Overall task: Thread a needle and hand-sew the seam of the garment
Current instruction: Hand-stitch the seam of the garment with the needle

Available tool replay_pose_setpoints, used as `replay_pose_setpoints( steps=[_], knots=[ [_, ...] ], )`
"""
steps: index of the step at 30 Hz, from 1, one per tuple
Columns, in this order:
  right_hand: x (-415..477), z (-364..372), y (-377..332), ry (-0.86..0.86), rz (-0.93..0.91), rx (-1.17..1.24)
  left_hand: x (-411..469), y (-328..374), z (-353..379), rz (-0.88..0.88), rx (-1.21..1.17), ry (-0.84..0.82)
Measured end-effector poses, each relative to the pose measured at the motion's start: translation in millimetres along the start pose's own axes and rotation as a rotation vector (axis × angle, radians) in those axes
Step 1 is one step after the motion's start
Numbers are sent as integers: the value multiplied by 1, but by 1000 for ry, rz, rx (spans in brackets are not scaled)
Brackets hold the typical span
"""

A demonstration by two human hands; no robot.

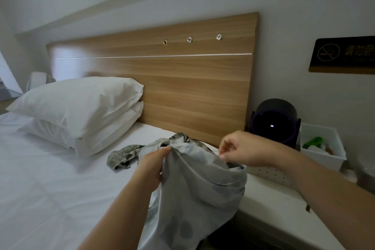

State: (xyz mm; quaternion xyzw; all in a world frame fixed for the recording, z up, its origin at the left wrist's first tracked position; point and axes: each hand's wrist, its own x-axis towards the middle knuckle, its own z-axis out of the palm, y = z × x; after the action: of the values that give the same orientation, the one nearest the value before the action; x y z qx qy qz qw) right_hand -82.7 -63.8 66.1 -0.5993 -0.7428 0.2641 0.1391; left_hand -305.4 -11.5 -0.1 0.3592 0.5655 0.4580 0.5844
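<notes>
Garment [194, 189], pale grey with darker spots, sat at six o'clock in the view. It was bunched on the edge of the bed [50, 199] and hung down off it toward the person. The left hand [154, 166] gripped a raised fold of it, fingers curled into the cloth. The right hand [241, 148] was just beside the cloth, at about two o'clock from the left hand. Its thumb and forefinger were closed narrowly on a thin pale line [215, 150]; whether that was needle or thread was too small to tell. That line pointed toward nine o'clock, at the held fold. The fold's edge ran roughly from ten o'clock to four o'clock between the two hands. The right hand looked nearer to the stretch to be stitched, so the next stitch would likely go leftward into cloth the left hand kept taut.
</notes>
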Motion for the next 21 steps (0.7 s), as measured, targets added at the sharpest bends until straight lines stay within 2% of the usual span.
replay_pose_setpoints(
  steps=[3,7,12,17,21],
  knots=[
    [5,17,-22,199,-164,257,-10,1,4,36,-2,-53],
    [19,52,-34,382,-199,153,-24,3,8,75,41,-164],
    [29,60,-30,455,-203,162,-34,6,6,124,104,-251],
    [27,48,-26,437,-180,244,-31,7,3,122,135,-257],
    [28,46,-24,409,-195,172,-32,5,8,113,122,-301]
  ],
)
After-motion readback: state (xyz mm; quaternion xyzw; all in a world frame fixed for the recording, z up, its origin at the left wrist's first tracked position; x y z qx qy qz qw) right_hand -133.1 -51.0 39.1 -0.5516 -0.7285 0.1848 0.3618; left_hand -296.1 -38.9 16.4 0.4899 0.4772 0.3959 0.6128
